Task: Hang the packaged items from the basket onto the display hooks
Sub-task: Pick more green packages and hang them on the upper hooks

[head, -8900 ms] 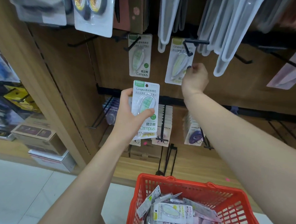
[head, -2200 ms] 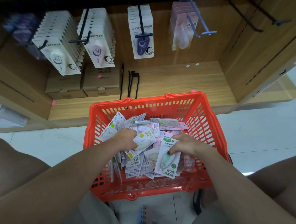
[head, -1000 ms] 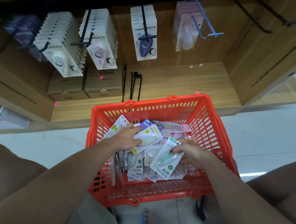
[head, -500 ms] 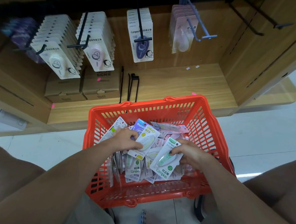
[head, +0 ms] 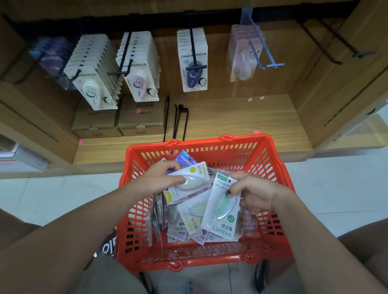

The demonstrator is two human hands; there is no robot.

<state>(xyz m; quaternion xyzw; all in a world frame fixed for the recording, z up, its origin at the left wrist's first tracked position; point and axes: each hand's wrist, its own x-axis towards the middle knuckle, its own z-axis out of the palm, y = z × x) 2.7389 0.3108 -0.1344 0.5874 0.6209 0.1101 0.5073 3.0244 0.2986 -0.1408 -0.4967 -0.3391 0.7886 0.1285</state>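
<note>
A red plastic basket point(head: 213, 143) stands on the floor below me, full of several blister-packed correction tapes. My left hand point(head: 158, 178) grips a yellow-green pack point(head: 192, 180) together with a purple-topped pack behind it, lifted above the pile. My right hand point(head: 253, 192) pinches a green Campus pack point(head: 222, 212) near its top, thumb on the blister. Black display hooks point(head: 194, 57) on the wooden back panel carry rows of white packs.
Two bare black hooks point(head: 342, 47) stick out at the upper right. A blue hook point(head: 264, 54) holds pink packs. Brown cartons point(head: 120, 120) sit on the wooden base shelf, with loose black hooks point(head: 178, 121) leaning beside them. White tiled floor lies to both sides.
Both hands have lifted their packs higher out of the pile in the basket. The view has tilted slightly, showing more of the hooks above.
</note>
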